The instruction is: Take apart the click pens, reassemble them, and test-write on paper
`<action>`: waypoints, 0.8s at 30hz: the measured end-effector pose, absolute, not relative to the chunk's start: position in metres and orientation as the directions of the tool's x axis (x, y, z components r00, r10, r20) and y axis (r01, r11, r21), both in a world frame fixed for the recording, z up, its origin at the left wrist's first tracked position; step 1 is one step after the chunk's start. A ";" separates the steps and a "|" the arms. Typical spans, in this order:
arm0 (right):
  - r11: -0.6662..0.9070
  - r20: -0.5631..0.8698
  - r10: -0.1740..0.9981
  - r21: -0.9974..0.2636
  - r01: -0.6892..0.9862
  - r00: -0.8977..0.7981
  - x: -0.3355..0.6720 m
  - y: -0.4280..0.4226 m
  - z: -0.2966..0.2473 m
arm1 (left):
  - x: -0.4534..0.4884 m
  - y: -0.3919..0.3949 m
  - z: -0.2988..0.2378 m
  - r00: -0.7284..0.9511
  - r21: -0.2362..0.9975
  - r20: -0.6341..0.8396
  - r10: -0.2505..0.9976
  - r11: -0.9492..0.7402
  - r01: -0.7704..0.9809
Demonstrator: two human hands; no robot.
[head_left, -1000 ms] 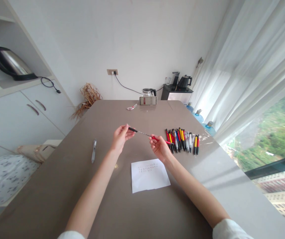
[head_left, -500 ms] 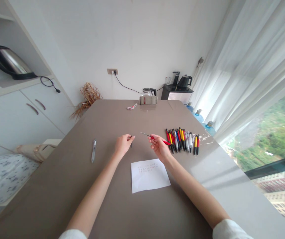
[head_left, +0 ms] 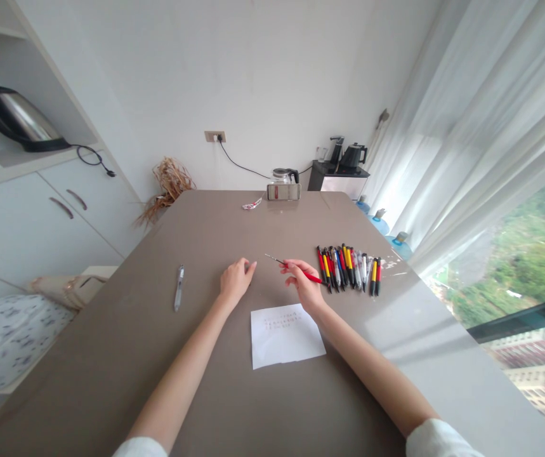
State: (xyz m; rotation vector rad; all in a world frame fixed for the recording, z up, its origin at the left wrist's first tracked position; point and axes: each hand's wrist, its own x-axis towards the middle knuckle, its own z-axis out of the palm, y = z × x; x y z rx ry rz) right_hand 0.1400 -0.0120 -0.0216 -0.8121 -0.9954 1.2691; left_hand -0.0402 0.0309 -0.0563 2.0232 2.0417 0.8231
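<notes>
My right hand (head_left: 304,282) grips a red pen (head_left: 313,277) above the table, near the top edge of the paper. A thin refill (head_left: 273,258) sticks out of the pen's front end and points left. Across a small gap, my left hand (head_left: 235,279) is low over the table with its fingers curled in. Whatever it holds, if anything, is hidden behind the fingers. A sheet of white paper (head_left: 286,346) with several lines of small handwriting lies between my forearms.
Several red, yellow, black and clear pens (head_left: 348,266) lie in a row on the right of the table (head_left: 215,393). One clear pen (head_left: 179,289) lies alone on the left. At the far edge are a propped phone (head_left: 283,192) and a crumpled wrapper (head_left: 252,204).
The small black piece seen at my left fingertips is out of sight now. My left hand has turned slightly, and my right hand with the red pen has shifted a little left.
</notes>
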 end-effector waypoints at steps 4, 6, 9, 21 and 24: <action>0.228 0.229 0.973 -0.926 -0.300 0.031 0.138 -0.011 -0.027 | -0.040 0.035 -0.038 -0.048 0.803 0.180 0.983 -0.118 0.585; 0.267 0.266 0.963 -0.929 -0.258 0.038 0.137 -0.011 -0.030 | -0.036 0.033 -0.027 0.060 0.951 0.010 0.998 -0.028 0.307; 0.313 0.309 0.950 -0.933 -0.176 0.051 0.136 -0.013 -0.033 | -0.028 0.027 -0.013 0.226 0.994 -0.111 0.968 0.110 0.014; 0.588 0.586 0.804 -0.758 0.281 -0.102 0.136 -0.024 -0.031 | -0.025 0.029 -0.019 0.149 0.945 -0.144 0.978 0.180 -0.273; 0.615 0.615 0.780 -0.722 0.316 -0.114 0.136 -0.024 -0.032 | -0.032 0.034 -0.022 0.038 0.967 -0.112 0.993 0.118 -0.224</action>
